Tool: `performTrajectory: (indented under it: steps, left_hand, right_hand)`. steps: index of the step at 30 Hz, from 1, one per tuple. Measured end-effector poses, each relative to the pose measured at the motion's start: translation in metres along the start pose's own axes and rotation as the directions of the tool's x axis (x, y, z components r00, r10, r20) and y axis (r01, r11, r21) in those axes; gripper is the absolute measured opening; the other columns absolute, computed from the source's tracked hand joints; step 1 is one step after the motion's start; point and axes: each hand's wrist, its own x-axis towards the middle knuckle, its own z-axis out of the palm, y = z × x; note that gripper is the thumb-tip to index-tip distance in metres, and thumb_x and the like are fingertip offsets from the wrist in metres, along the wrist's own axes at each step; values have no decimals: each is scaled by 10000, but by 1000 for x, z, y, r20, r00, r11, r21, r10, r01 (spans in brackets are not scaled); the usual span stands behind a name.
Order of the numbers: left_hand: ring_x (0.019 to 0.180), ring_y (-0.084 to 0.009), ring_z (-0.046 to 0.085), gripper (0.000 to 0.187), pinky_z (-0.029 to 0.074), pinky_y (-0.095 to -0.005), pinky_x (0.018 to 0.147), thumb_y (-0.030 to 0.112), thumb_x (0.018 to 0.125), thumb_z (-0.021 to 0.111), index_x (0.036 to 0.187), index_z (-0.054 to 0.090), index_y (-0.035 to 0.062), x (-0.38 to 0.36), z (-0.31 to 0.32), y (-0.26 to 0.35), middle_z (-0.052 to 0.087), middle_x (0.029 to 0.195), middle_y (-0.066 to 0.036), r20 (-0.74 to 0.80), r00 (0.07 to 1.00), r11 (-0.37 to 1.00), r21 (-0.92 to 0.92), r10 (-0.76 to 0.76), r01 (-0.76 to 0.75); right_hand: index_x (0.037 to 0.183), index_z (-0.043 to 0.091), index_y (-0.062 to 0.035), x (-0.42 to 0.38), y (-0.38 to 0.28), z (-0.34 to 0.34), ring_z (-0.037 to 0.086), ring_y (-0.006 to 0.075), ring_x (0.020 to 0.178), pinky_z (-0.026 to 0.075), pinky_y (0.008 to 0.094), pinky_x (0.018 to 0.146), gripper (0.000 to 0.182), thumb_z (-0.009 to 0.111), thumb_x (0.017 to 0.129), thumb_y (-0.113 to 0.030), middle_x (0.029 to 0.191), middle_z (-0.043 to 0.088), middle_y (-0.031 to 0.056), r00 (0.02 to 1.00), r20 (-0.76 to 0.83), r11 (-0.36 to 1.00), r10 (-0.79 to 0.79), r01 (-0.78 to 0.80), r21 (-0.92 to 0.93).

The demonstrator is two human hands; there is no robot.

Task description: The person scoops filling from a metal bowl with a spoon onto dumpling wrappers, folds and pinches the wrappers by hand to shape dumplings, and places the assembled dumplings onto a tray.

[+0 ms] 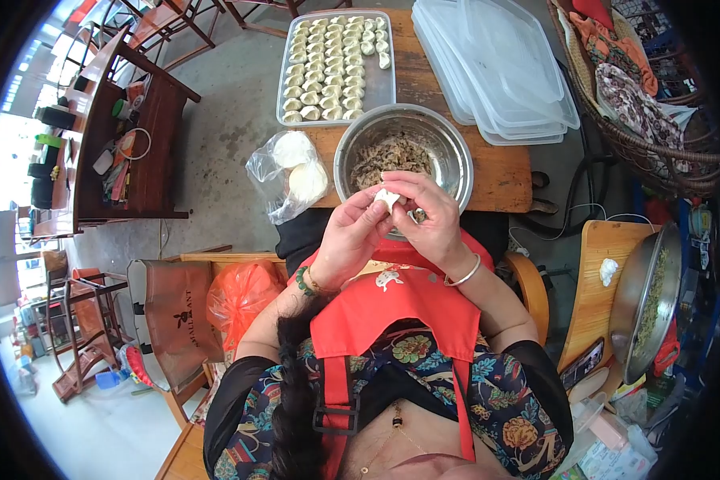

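Both my hands meet over the near edge of a metal bowl [462, 164] that holds dark minced filling [388, 156]. Pinched between their fingertips is a small white dumpling [387, 198], its wrapper folded up. My left hand [352, 232] grips it from the left, thumb and fingers closed. From the right, my right hand [432, 212] presses on it with bent fingers. Left of the bowl, a clear plastic bag [268, 188] holds round pale wrappers [306, 182]. Behind the bowl, a plastic tray [382, 84] carries rows of shaped dumplings [326, 68].
Clear plastic trays [496, 64] are stacked at the right of the wooden table [496, 172]. A wicker basket [616, 120] with cloths stands far right. Below it, a large metal basin [644, 304] leans near a wooden board [596, 280]. An orange plastic bag [244, 296] sits at my left.
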Motion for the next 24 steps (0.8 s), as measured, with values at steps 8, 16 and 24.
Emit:
performTrajectory:
  steps: [8,16,24]
  left_hand:
    - [1178,-184,568,402,469,-326,1028,107,1019,500,1387,436,-40,2,-13,6,571,1286,-114,-109,994,998,57,-3,10]
    - [1209,-236,563,422,451,-385,1060,176,1045,444,1393,404,-58,3,-34,23,545,1323,-148,-165,985,998,-40,-45,39]
    - [1181,-289,593,377,484,-381,1009,172,1039,434,1352,444,-40,-7,-52,42,582,1279,-178,-269,958,982,132,-99,138]
  right_hand:
    - [1027,670,-37,27,-14,-9,607,271,977,519,379,845,270,671,763,19,1062,619,107,966,183,906,-182,237,-350]
    - [826,629,-43,72,10,-2,604,296,819,508,399,726,62,653,800,-95,805,595,119,873,457,826,-170,380,-417]
    - [773,680,-59,192,129,5,685,347,763,543,432,728,160,673,767,-219,781,697,176,974,7,780,228,-179,-599]
